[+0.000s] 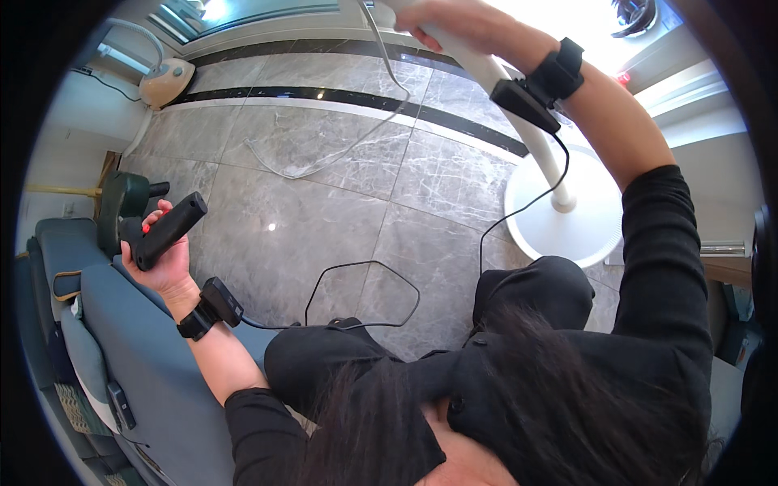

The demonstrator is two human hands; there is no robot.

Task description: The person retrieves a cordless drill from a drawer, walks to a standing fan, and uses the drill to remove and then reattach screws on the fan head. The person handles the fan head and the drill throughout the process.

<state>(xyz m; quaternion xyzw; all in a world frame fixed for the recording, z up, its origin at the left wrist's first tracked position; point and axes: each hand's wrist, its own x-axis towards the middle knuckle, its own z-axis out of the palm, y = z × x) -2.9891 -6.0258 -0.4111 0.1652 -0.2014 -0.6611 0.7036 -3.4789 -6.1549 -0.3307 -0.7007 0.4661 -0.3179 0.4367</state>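
My left hand [168,261] is raised at the left with its fingers wrapped round a black, angled cordless screwdriver [174,231] that has red parts by the fingers. At the upper right, my right arm reaches far out, and my right hand [466,26] grips the upper part of a white pole [531,134]. The pole leans up and away from a round white base [596,231] on the floor, as on a floor stand. Its top end runs out of view. A pale grey cord [381,134] hangs near it and curls over the tiles.
A blue-grey sofa [154,348] lines the left side, with a dark green container [123,206] beyond it. A cream appliance with a hose [168,83] stands at the far left on the grey tiled floor [300,219]. A thin black cable [419,287] from my wrist devices loops over my knees.
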